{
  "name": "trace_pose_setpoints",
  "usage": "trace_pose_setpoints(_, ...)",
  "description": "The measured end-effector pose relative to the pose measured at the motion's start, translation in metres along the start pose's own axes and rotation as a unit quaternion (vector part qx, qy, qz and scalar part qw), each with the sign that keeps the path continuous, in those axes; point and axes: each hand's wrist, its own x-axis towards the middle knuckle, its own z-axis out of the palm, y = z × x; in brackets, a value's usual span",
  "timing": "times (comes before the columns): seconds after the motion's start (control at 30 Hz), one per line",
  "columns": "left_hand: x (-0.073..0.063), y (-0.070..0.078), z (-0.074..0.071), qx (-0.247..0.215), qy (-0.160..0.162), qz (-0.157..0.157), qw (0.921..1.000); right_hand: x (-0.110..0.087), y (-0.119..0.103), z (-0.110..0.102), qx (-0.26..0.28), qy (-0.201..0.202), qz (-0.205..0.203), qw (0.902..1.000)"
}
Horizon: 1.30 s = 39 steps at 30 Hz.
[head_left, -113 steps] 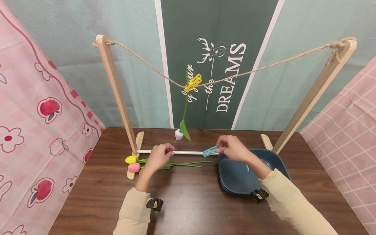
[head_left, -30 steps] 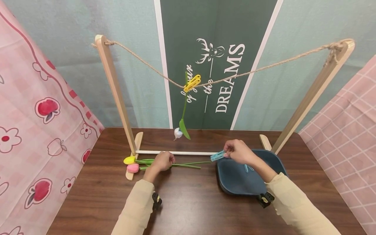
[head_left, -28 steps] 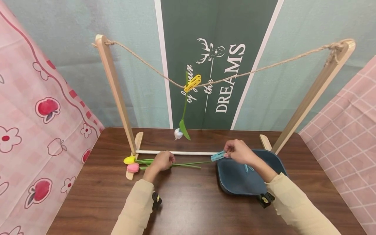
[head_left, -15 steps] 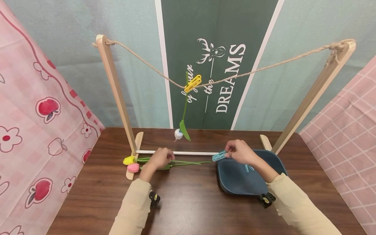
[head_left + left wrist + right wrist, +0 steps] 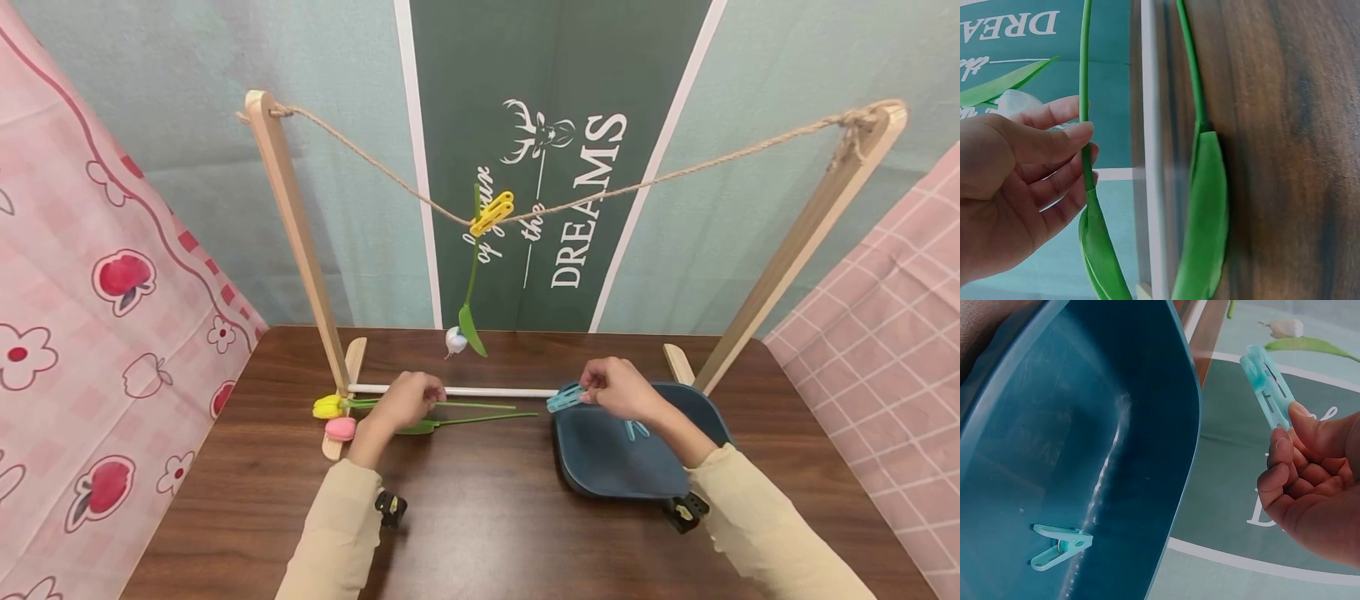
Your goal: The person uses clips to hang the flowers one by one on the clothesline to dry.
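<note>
My left hand [image 5: 408,400] pinches the green stem of a yellow artificial tulip [image 5: 327,407] between thumb and fingers; the left wrist view shows this stem [image 5: 1084,56] raised beside the white rod. The pink tulip [image 5: 341,429] lies on the table, partly hidden by my left hand. Over the edge of a dark blue basin [image 5: 615,471], my right hand [image 5: 618,390] holds a light blue clothespin [image 5: 1268,387] by one end. Another light blue clothespin [image 5: 1063,545] lies inside the basin. A white tulip [image 5: 456,341] hangs head-down from the rope, held by a yellow clothespin [image 5: 491,214].
Two wooden posts [image 5: 292,225] carry the sagging twine rope [image 5: 705,162]. A white rod [image 5: 498,392] runs low between their feet, just behind the tulips. The brown table [image 5: 480,525] stretches toward me, with printed cloths behind and at both sides.
My left hand has moved from the white rod to the stems and then lifted the yellow tulip's stem slightly back, apart from the pink one. My right hand has shifted slightly right with the clothespin.
</note>
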Motion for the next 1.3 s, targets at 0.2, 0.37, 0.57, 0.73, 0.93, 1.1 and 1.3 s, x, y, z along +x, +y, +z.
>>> trace_pose_setpoints(0.2, 0.002, 0.009, -0.008, 0.004, 0.025, 0.025, 0.9994, 0.001, 0.000, -0.002, 0.002, -0.002, -0.001, 1.0000)
trace_pose_setpoints(0.37, 0.003, 0.018, -0.014, -0.003, 0.046, 0.040, 0.9981, 0.001, -0.001, -0.004, 0.004, -0.005, -0.002, 1.0000)
trace_pose_setpoints(0.57, 0.002, 0.031, -0.018, -0.006, 0.059, 0.063, 0.9962, 0.002, 0.000, -0.004, 0.004, -0.002, -0.004, 1.0000)
trace_pose_setpoints(0.73, 0.002, 0.038, -0.021, -0.008, 0.067, 0.073, 0.9950, 0.002, 0.001, -0.004, 0.005, 0.000, -0.003, 1.0000)
trace_pose_setpoints(0.93, 0.002, 0.046, -0.024, -0.023, 0.070, 0.080, 0.9941, 0.000, 0.000, -0.006, 0.001, 0.003, -0.007, 1.0000)
trace_pose_setpoints(1.1, 0.003, 0.050, -0.026, -0.040, 0.082, 0.079, 0.9926, -0.001, -0.001, -0.008, 0.004, 0.009, -0.010, 0.9999)
trace_pose_setpoints(1.3, 0.003, 0.055, -0.030, -0.044, 0.101, 0.090, 0.9897, -0.003, 0.000, -0.007, 0.006, 0.010, -0.003, 0.9999)
